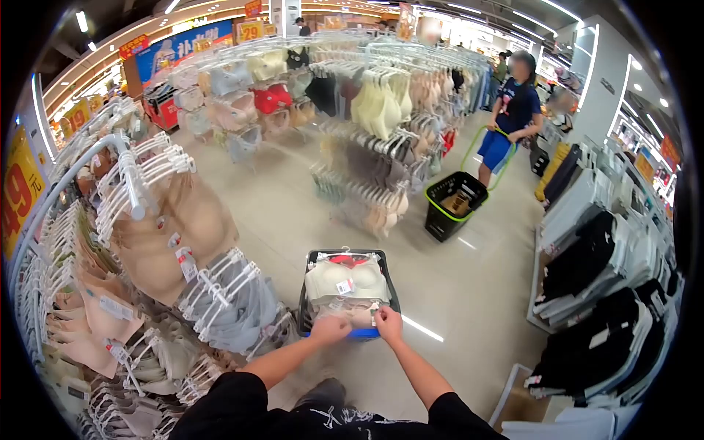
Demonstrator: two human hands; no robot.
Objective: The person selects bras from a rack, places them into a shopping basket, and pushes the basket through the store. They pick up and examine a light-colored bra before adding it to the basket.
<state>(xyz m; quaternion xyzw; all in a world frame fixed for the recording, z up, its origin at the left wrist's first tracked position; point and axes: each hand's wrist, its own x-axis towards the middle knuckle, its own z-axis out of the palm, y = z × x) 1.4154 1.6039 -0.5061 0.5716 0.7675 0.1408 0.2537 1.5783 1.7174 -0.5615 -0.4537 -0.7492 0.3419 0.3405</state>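
Ahead of me on the floor stands a black shopping basket with a blue near edge. In it lies a cream bra with a white price tag, and something red shows behind its top. Nearer to me is a beige bra, partly covered by my hands. My left hand is closed at the beige bra's left end, its fingertips pressed together. At the opposite end, my right hand pinches the bra's edge beside a small tag.
Close on my left is a curved rack crowded with bras on white hangers. More bra racks stand ahead. A person pulls a black basket with a green handle at the right. Shelves of dark and pale clothes line my right.
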